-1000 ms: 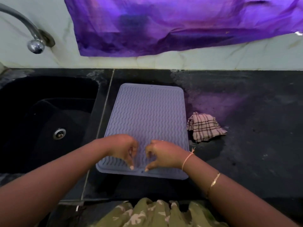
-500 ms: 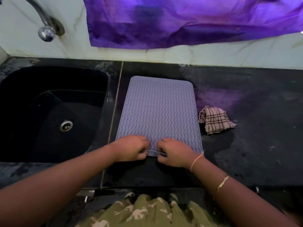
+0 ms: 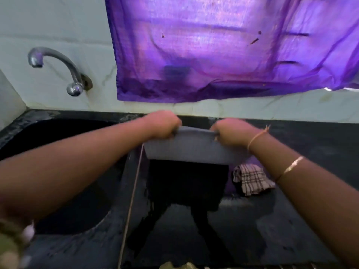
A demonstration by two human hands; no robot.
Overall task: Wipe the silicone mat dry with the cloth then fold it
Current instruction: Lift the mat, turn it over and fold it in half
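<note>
The grey-lilac silicone mat [image 3: 192, 150] is doubled over near the back of the black counter, its smooth underside facing me. My left hand [image 3: 165, 125] grips the mat's lifted edge on the left. My right hand [image 3: 231, 133] grips the same edge on the right. Both hands are out over the far half of the mat, close to the wall. The checked cloth [image 3: 250, 179] lies crumpled on the counter to the right of the mat, under my right forearm, touched by neither hand.
A black sink [image 3: 64, 171] lies to the left, with a metal tap [image 3: 58, 66] on the wall above it. A purple sheet [image 3: 223, 51] hangs on the wall behind. The black counter [image 3: 291, 230] in front of the mat looks wet and dark.
Both hands pinched the mat's near edge, lifted it and carried it away from me over the far half. The mat went from flat to folded over. The cloth stayed put.
</note>
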